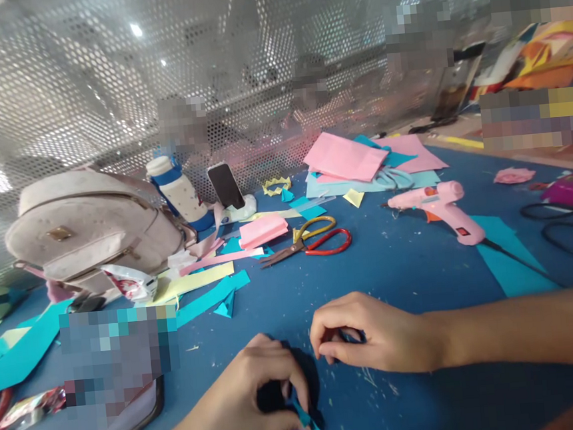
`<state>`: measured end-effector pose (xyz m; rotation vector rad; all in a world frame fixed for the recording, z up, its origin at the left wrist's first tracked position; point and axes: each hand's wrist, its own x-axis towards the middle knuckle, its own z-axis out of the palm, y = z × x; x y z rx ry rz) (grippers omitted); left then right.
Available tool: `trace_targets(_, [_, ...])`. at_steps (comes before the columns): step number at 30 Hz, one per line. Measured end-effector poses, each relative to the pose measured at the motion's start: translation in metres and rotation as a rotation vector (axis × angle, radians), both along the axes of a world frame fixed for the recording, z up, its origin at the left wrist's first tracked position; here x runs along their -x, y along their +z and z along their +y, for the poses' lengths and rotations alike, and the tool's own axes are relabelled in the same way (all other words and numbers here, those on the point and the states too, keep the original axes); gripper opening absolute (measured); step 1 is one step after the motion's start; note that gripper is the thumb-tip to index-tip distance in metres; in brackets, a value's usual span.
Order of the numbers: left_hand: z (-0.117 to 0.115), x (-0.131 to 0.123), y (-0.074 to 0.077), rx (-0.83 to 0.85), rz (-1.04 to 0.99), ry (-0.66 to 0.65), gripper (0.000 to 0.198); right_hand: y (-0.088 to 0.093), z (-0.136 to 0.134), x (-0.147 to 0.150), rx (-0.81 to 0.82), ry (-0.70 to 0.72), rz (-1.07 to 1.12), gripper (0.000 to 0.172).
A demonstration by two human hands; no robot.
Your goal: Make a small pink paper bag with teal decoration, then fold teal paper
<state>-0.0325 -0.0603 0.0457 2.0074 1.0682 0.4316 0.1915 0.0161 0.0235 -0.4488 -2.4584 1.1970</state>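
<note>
My left hand (262,391) is low in the middle of the head view. Its thumb and fingers pinch a small piece of folded blue paper (310,427) just above the table. To its right, my right hand (362,335) rests at the table surface with curled fingers, thumb and index tips drawn together; whether anything is between them is too small to make out. Beyond both hands lie scissors (309,240) with one yellow and one red handle. A small folded blue paper piece (225,305) sits left of the scissors. Farther right is a pink glue gun (441,205).
Pink and blue paper sheets (344,156) are stacked at the back. Paper strips (214,301) lie left of centre, near a phone (133,416). A backpack (81,226), a bottle (179,191) and a propped phone (225,185) stand by the perforated metal panel (233,66).
</note>
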Motion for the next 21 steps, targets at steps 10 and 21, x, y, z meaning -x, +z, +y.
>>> trace_targets(10, [0.006,0.006,-0.021,0.387,-0.56,0.402,0.029,0.037,0.074,0.039,-0.545,-0.296,-0.014,0.027])
trace_targets(21, [0.009,0.012,-0.03,0.221,-0.663,0.476,0.014,0.011,0.145,0.094,-0.904,-0.393,-0.293,0.042])
